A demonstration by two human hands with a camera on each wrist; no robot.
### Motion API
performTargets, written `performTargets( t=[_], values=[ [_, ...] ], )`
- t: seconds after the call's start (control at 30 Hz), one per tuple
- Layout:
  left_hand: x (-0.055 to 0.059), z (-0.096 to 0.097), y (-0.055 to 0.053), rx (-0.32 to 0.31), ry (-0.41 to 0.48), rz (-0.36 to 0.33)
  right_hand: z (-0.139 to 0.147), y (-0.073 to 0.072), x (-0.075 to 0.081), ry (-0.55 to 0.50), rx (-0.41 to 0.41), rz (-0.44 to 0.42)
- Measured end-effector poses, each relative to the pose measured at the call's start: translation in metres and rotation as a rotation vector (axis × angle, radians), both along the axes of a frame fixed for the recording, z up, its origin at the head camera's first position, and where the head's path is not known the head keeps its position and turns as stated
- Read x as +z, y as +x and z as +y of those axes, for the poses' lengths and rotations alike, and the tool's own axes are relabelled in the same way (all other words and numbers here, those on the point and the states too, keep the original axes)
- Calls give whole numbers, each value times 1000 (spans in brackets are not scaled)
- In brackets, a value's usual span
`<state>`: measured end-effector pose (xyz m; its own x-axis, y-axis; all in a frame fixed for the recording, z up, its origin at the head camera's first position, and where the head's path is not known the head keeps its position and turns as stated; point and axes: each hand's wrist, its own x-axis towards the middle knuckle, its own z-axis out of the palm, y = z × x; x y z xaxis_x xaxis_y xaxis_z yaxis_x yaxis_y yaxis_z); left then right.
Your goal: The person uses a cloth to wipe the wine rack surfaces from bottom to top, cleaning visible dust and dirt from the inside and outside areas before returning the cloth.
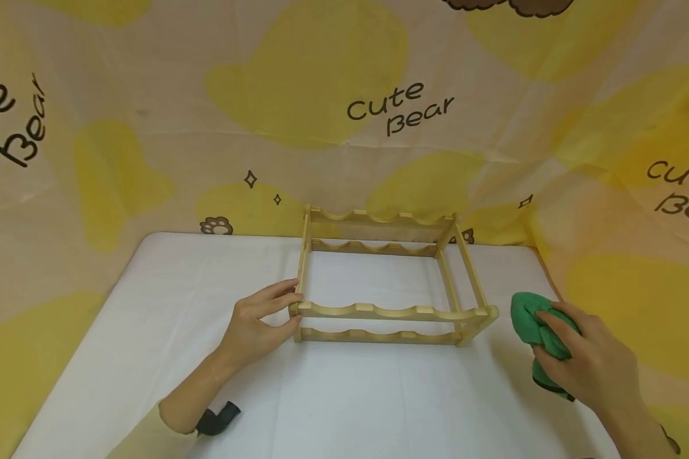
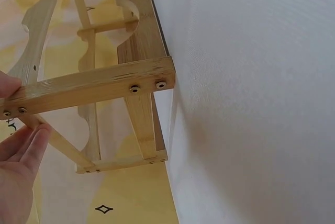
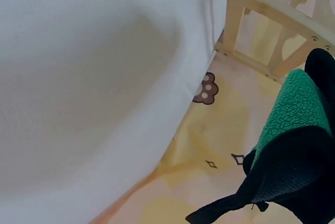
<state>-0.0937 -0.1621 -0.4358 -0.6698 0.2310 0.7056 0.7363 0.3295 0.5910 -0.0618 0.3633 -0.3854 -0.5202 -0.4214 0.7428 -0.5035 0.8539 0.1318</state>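
Yellow curtain (image 1: 321, 70) with words hangs behind a white table (image 1: 344, 401), where 1 wooden rack (image 1: 364, 312) stands toward the back edge. If the left hand (image 1: 258, 325) holds too lightly, a push could perhaps slide or tip the rack. That hand is partly closed, pinching the rack's left front corner; the right hand (image 1: 597, 357) curls around a green cloth (image 1: 529, 319), apart from the rack.
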Motion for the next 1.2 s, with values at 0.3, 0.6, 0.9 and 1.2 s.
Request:
performTargets(
  t=[0.3,0.6,0.9,1.2],
  values=[
    [0,-1,-1,-3,15,-10,9,-7,-1,-51,-98,-97],
    [1,-6,-5,-47,40,-4,12,-9,-2,-79,-142,-185],
    [3,-17,-12,-90,50,-58,18,-8,-3,-99,-165,-222],
    [5,-25,-20,-155,70,-152,22,-10,-6,-103,-164,-219]
  ],
)
